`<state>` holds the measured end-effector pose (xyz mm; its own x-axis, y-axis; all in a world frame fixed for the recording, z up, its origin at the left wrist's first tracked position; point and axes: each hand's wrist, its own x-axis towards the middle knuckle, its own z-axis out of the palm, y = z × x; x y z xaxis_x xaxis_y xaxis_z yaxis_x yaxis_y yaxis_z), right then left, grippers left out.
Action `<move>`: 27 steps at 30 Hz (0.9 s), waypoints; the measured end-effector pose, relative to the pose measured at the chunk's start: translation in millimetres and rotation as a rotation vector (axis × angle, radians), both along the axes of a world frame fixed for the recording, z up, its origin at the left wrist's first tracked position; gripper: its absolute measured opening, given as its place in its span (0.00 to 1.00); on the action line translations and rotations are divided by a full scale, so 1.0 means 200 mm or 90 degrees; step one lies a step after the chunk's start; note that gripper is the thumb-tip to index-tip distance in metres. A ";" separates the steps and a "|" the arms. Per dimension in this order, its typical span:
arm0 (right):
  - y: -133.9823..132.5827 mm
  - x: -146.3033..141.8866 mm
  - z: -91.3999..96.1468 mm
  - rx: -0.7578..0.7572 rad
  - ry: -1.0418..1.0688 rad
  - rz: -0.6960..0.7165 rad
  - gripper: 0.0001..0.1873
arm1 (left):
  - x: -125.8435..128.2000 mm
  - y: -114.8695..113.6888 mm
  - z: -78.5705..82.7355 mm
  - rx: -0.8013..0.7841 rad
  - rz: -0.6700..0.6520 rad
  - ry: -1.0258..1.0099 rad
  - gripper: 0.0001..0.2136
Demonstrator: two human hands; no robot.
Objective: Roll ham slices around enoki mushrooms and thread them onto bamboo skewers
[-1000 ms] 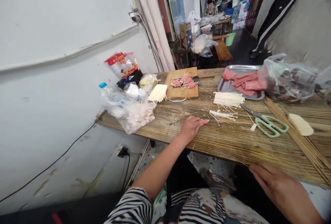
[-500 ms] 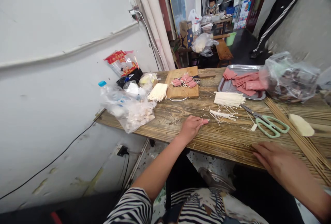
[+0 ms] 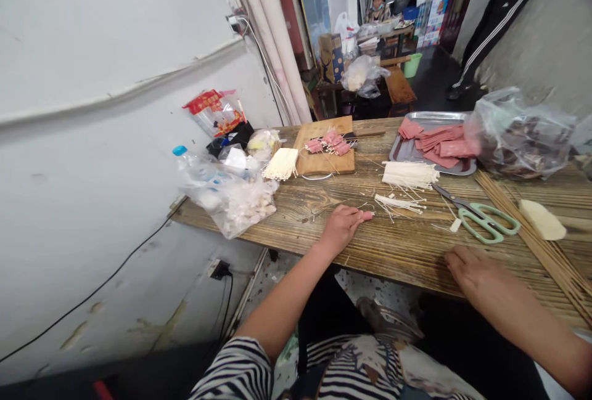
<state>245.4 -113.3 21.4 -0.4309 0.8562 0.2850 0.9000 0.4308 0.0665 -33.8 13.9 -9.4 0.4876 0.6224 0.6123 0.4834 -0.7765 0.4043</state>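
My left hand (image 3: 343, 227) lies flat on the wooden table (image 3: 407, 252), fingers stretched toward a small bunch of white enoki mushrooms (image 3: 398, 203). A bit of pink shows at its fingertips; I cannot make out what it is. My right hand (image 3: 474, 270) rests palm down near the table's front edge, fingers loosely together, holding nothing. Green-handled scissors (image 3: 485, 220) lie just beyond it. A larger enoki bundle (image 3: 409, 174) sits further back. Bamboo skewers (image 3: 536, 243) run along the right.
A metal tray (image 3: 404, 152) holds pink meat slices. A cutting board (image 3: 324, 163) carries finished meat rolls. Plastic bags (image 3: 231, 200) and a water bottle sit at the left end, another bag (image 3: 522, 138) at the right. A person stands at far right, another sits in the background.
My right hand has moved up from below the table edge onto the tabletop and leftward. My left hand has stayed in place.
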 end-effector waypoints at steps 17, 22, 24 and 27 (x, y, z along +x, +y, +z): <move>0.03 -0.06 -0.03 -0.137 0.123 0.022 0.09 | 0.00 -0.01 -0.01 -0.002 0.026 0.011 0.13; -0.05 -0.13 -0.13 -0.011 0.186 0.036 0.12 | 0.00 -0.01 -0.01 -0.014 0.035 0.014 0.12; -0.08 -0.14 -0.15 0.042 0.161 0.033 0.15 | 0.00 -0.01 -0.01 -0.009 0.036 0.010 0.12; -0.11 -0.16 -0.16 0.090 0.122 0.041 0.15 | 0.00 -0.01 -0.01 -0.004 0.038 0.004 0.11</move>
